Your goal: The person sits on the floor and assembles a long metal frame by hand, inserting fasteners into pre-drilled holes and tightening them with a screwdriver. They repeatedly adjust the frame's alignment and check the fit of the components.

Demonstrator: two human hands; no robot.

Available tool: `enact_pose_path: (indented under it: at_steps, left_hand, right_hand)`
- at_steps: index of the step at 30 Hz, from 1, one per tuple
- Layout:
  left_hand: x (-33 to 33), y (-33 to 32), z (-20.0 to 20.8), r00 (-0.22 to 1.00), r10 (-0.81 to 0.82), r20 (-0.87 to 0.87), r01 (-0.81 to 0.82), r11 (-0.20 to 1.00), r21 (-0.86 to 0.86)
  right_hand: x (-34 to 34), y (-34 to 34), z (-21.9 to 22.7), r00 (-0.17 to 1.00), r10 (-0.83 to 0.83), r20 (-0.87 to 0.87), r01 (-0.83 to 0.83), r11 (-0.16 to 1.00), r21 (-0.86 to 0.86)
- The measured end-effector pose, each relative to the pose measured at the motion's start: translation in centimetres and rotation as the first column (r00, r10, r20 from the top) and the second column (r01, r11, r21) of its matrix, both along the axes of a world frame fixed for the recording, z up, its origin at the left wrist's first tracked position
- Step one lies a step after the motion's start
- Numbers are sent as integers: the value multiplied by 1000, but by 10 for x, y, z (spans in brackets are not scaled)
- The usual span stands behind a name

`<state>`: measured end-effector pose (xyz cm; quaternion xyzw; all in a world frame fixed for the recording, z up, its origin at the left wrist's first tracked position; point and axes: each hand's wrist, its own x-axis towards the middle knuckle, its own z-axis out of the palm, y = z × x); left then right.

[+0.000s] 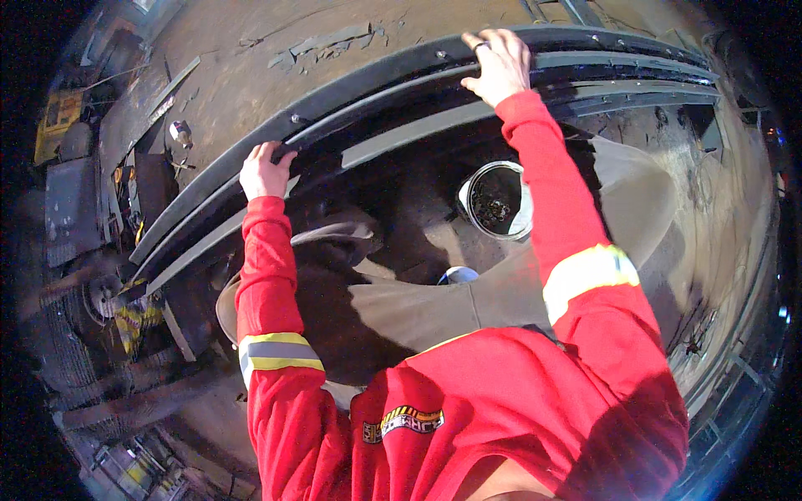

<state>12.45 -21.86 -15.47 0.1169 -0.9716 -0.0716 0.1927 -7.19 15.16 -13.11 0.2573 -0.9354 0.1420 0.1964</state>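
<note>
A long dark metal beam [376,83], with ridges along its length and several bolts along its upper face, lies across in front of me. At its left part, my left hand [266,171] has its fingers curled over the beam, with the thumb toward the right. Farther along to the right, my right hand [504,68] reaches over the far edge, fingers bent onto it and thumb on the near side. The undersides of both grips are hidden. Both arms are stretched forward in red sleeves.
Below the beam, near my right forearm, stands a white bucket [465,196] with small dark pieces inside. A smaller bluish-white round thing [458,275] shows nearer to me. Dark machinery and a yellow box [60,125] are at the left, and a small can [180,134] lies beyond the beam.
</note>
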Motion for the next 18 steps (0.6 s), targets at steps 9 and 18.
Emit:
enact_pose_path:
  at_steps: [9,18]
  left_hand:
    - [2,5,5,998,41,42,-42,999,7]
    - [0,11,6,998,51,46,-53,998,43]
  right_hand:
    - [-32,17,-30,885,365,287,-404,911,86]
    - [-31,12,-34,918,280,280,-308,950,59]
